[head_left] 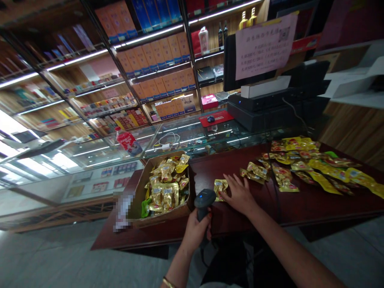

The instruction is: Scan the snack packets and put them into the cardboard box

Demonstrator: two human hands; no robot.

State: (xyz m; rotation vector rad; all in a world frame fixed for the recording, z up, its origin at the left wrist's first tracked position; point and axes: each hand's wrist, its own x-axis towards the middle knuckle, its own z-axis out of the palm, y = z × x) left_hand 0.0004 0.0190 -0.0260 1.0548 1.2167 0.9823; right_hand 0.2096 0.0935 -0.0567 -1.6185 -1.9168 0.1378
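My left hand (195,231) is wrapped round the handle of a black barcode scanner (205,197), which has a small blue light on its head. The scanner is upright just left of a gold snack packet (220,188) lying flat on the dark red table (207,172). On the packet's right edge rests my right hand (240,195), its fingers spread and its thumb side touching the foil. To the left stands an open cardboard box (163,221) filled with gold foil packets (166,196). A few more gold packets (255,172) lie beyond my right hand.
Several yellow and gold packets (325,170) are spread over the table's right side. Behind runs a glass counter (186,138) with a red bottle (127,142), white cable (168,142) and mouse (211,119). A monitor (230,60) with a pink notice stands at back right.
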